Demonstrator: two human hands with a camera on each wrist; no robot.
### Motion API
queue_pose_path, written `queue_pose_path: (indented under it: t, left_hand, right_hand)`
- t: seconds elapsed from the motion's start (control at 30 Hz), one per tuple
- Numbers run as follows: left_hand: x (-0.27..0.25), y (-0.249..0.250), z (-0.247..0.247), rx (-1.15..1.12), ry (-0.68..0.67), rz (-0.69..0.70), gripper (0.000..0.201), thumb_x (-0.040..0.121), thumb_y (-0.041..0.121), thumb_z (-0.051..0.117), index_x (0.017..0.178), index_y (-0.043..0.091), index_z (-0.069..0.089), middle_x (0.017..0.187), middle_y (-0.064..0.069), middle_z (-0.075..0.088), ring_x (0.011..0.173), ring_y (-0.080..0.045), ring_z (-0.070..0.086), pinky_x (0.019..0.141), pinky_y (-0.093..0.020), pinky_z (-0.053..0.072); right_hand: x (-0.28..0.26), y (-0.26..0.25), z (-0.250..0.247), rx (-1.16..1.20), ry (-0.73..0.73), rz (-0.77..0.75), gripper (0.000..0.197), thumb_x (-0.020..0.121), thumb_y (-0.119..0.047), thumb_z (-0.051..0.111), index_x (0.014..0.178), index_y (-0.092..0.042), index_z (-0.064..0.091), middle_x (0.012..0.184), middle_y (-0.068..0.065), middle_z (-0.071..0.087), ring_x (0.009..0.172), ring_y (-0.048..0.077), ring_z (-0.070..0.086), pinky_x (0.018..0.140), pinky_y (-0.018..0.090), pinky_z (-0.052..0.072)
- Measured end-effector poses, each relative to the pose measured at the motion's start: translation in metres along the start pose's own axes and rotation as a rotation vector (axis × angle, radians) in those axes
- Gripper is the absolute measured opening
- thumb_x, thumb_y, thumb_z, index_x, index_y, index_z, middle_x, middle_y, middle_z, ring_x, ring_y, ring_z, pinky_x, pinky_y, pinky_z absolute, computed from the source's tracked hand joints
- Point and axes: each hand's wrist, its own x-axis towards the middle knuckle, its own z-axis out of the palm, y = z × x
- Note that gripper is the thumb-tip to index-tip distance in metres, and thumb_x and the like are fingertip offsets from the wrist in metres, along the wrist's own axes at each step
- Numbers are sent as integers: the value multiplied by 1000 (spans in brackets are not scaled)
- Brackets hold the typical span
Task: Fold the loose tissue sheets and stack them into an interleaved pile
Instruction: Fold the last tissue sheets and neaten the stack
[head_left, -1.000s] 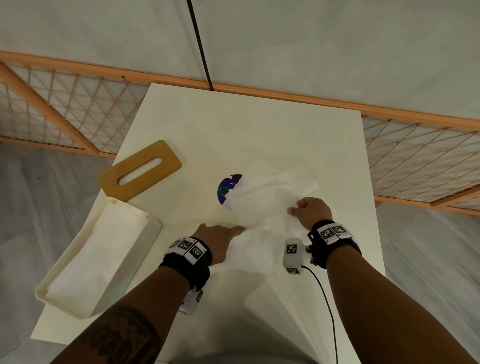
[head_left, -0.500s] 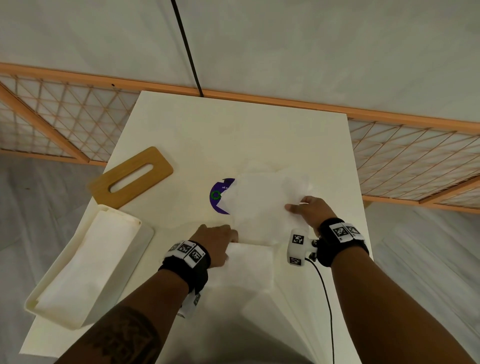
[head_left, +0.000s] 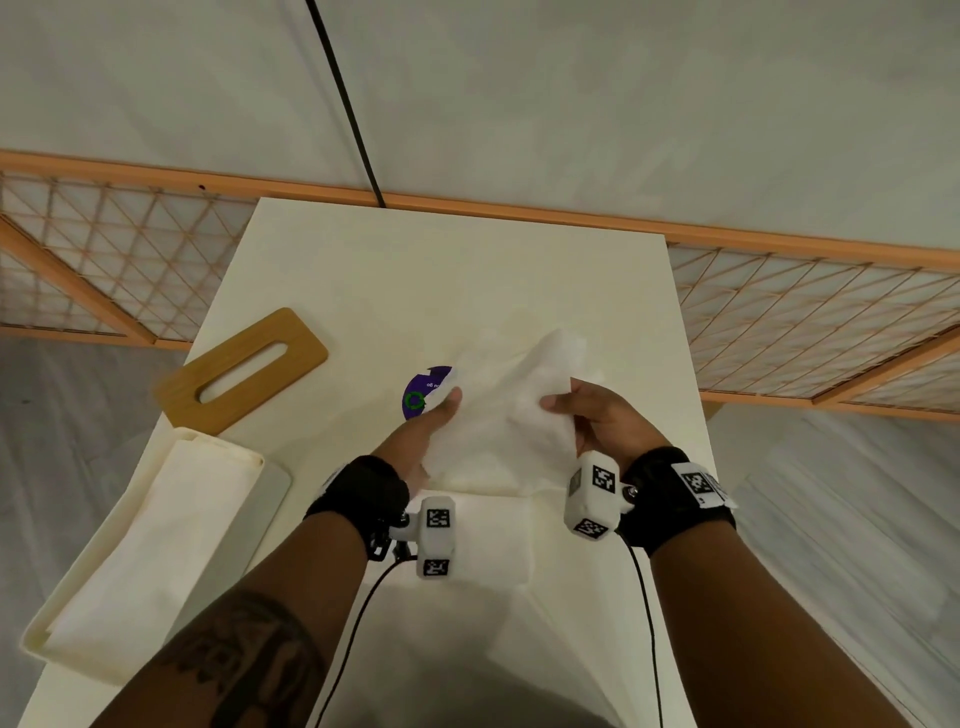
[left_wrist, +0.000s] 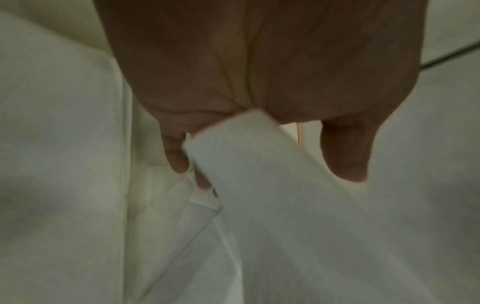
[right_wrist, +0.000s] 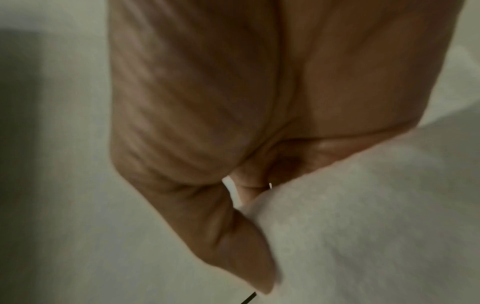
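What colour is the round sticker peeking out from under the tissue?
Purple, with a green ring on it; the sticker shows best in the head view.

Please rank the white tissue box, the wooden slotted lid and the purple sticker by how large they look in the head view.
1. white tissue box, though it lies nearest the camera
2. wooden slotted lid
3. purple sticker, partly hidden by the held tissue sheet

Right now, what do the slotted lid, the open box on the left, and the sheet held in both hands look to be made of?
Slotted lid: wood or bamboo by its look, tan with faint grain and a smooth matte finish. Open box: cream, matte, with rounded rims, probably plastic, though I cannot be sure. Sheet: thin white tissue paper, soft and slightly see-through, which drapes and creases between the hands.
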Motion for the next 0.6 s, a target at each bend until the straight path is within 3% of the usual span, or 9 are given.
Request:
queue_pose_path:
  t: [0.07, 0.17, 0.23, 0.33, 0.5, 0.6]
  left_hand:
    - [-8, 0, 1, -90, -67, 36, 33, 91, 40, 65, 110, 15, 74, 110, -12, 75, 92, -24, 74, 73, -34, 61]
    - [-9, 0, -5, -40, 8, 204, 34, 91, 21, 68, 120, 3, 68, 121, -22, 69, 103, -36, 69, 93, -49, 56]
    - [-6, 2, -13, 26, 60, 287, 28, 91, 11, 69, 118, 4, 69, 118, -18, 71, 111, -38, 67, 98, -50, 53]
    - [-12, 11, -28, 145, 86, 350, 24, 92, 8, 68, 115, 6, 71, 110, -16, 74, 107, -41, 68, 96, -51, 53]
    - [-22, 15, -50, 193, -9, 353, 29, 95, 6, 63, 123, 6, 68, 118, -15, 72, 109, -31, 69, 93, -46, 56]
    - [-27, 12, -56, 235, -61, 367, 31, 86, 5, 72, 117, 9, 73, 116, -14, 73, 107, -27, 70, 83, -35, 59]
  right_hand:
    - [-3, -3, 2, 2, 5, -21, 27, 95, -7, 58, 120, -4, 67, 108, 15, 74, 87, 24, 74, 63, 27, 57]
    - [-4, -1, -1, 24, 52, -21, 27, 95, -5, 60, 121, -4, 66, 104, 12, 75, 83, 21, 74, 61, 25, 56]
    - [-3, 3, -4, 51, 82, 10, 26, 94, -5, 64, 120, -3, 66, 108, 14, 75, 85, 23, 75, 63, 28, 58]
    - [-1, 11, -9, -23, 126, 50, 27, 90, -9, 71, 117, -4, 67, 114, 18, 73, 88, 25, 74, 68, 32, 59]
    - [-5, 14, -7, -42, 155, 52, 27, 91, -1, 69, 116, -2, 62, 87, 10, 75, 63, 16, 72, 51, 23, 54]
    - [-6, 17, -6, -86, 103, 65, 28, 95, 4, 60, 124, 6, 61, 72, 3, 72, 51, 9, 65, 47, 20, 50]
